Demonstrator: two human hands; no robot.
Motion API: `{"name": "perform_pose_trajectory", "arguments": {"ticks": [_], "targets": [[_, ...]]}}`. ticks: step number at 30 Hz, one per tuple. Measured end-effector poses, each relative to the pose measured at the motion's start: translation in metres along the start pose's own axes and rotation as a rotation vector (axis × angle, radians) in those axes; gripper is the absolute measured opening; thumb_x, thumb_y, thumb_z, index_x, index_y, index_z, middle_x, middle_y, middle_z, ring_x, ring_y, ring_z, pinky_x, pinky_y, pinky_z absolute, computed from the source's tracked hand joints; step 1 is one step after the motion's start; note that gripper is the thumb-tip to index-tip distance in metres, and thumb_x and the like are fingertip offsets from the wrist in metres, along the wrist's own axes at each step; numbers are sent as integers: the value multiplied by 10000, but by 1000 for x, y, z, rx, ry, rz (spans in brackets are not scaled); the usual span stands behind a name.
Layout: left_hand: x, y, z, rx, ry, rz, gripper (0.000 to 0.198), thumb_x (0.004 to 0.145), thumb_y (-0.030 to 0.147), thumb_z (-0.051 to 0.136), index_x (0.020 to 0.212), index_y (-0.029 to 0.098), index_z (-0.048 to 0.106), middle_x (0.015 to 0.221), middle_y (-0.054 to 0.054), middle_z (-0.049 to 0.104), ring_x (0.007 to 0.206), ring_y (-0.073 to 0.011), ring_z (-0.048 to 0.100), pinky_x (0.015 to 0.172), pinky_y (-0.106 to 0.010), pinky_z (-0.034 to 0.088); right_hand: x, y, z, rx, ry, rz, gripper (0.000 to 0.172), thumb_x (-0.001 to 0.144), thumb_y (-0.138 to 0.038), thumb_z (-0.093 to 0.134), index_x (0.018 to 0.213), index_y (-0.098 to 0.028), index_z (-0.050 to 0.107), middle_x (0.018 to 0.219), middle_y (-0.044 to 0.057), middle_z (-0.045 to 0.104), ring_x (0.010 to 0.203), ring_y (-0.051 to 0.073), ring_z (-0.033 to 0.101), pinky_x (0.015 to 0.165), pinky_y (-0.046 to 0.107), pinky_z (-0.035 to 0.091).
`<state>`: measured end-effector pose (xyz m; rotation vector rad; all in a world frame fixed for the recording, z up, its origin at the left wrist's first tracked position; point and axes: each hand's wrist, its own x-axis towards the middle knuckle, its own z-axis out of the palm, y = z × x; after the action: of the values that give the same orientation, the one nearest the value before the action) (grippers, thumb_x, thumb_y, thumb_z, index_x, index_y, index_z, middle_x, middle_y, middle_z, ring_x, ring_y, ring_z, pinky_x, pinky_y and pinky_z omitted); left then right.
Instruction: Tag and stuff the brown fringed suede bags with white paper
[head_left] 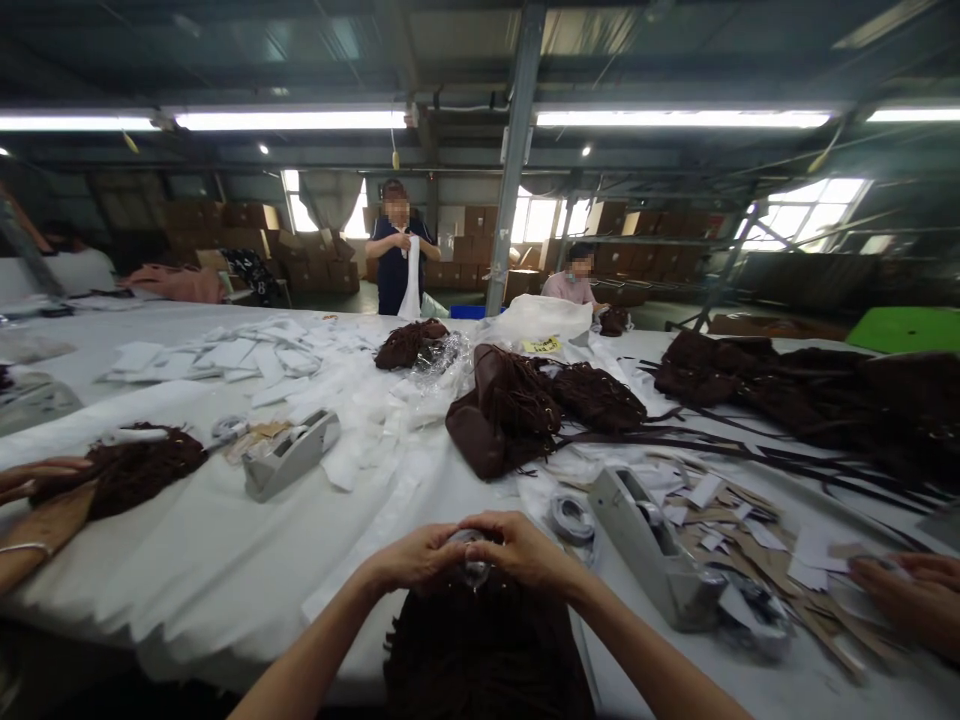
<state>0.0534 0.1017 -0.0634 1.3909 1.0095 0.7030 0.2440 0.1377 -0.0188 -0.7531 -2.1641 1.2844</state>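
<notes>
My left hand (415,560) and my right hand (519,550) meet at the near edge of the white table (225,540). Both have their fingers curled round a small shiny, clear-looking piece (474,570) held between them. Right beneath it lies a dark brown fringed bag (484,650), in front of my body. What the small piece is I cannot make out.
A grey tape dispenser (652,550) stands right of my hands, another grey tape dispenser (289,455) to the left. Brown fringed bags (525,410), brown straps (750,455) and white paper sheets (225,355) cover the table. Other people's hands reach in: one hand at far left (37,478), one hand at far right (911,595). Two people work at the far side.
</notes>
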Motion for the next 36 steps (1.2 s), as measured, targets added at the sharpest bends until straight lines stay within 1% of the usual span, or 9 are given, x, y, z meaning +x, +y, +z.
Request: {"name": "perform_pose_trajectory", "arguments": {"ticks": [3, 6, 9, 12, 16, 20, 25, 30, 36], "targets": [[7, -8, 0, -123, 8, 28, 520, 742, 608, 613, 956, 135, 645, 536, 55, 456, 428, -72, 349, 407, -198, 266, 5, 2, 6, -23, 113, -20, 192, 802, -288, 621, 924, -222, 755, 886, 27, 724, 843, 223, 632, 790, 300, 455], [10, -12, -2, -301, -9, 4, 623, 728, 708, 544, 951, 132, 623, 599, 30, 512, 410, -43, 281, 391, -191, 217, 9, 19, 17, -43, 279, -23, 177, 795, -256, 616, 904, -220, 750, 848, 35, 701, 825, 211, 622, 774, 295, 454], [8, -12, -6, -422, -149, -67, 668, 778, 734, 432, 943, 117, 629, 730, -62, 623, 410, -35, 261, 394, -194, 225, 9, 38, 30, -20, 368, -39, 175, 793, -228, 607, 909, -217, 737, 849, 35, 672, 814, 196, 612, 756, 285, 458], [6, -16, -9, -503, -253, -121, 570, 794, 677, 492, 929, 135, 607, 756, -81, 647, 425, -46, 299, 415, -197, 249, 11, 49, 41, 35, 429, -50, 162, 801, -235, 602, 908, -214, 722, 844, 32, 658, 790, 185, 606, 730, 277, 465], [8, -30, -10, -583, -72, -105, 445, 766, 597, 615, 929, 191, 531, 597, 51, 501, 413, -43, 300, 419, -175, 234, 17, 54, 48, 72, 492, -61, 179, 832, -283, 590, 957, -203, 690, 878, 44, 652, 802, 193, 607, 724, 285, 473], [12, -38, -9, -580, 151, -39, 420, 775, 577, 618, 920, 211, 472, 567, 104, 364, 409, -34, 258, 400, -161, 212, 12, 55, 48, -253, 638, -78, 206, 847, -327, 593, 997, -205, 662, 950, 82, 620, 889, 229, 581, 802, 334, 444], [17, -32, 0, -447, 196, 42, 436, 782, 602, 581, 907, 195, 483, 559, 110, 336, 394, -35, 243, 365, -165, 217, 1, 58, 62, -656, 458, 28, 211, 918, -335, 491, 945, -209, 658, 812, 73, 604, 728, 205, 576, 645, 290, 393], [24, -29, 13, -402, 317, 22, 509, 748, 662, 561, 937, 195, 490, 522, 121, 350, 357, -42, 254, 341, -175, 202, 7, 64, 78, -654, 425, 76, 236, 946, -258, 409, 1018, -180, 620, 832, 87, 629, 722, 193, 604, 618, 266, 364], [27, -27, 20, -435, 451, -58, 563, 726, 772, 437, 811, 215, 437, 465, 125, 303, 340, -55, 270, 356, -187, 198, 16, 71, 85, -620, 561, 16, 217, 932, -233, 426, 888, -166, 628, 724, 79, 619, 656, 187, 572, 598, 272, 316]]}}
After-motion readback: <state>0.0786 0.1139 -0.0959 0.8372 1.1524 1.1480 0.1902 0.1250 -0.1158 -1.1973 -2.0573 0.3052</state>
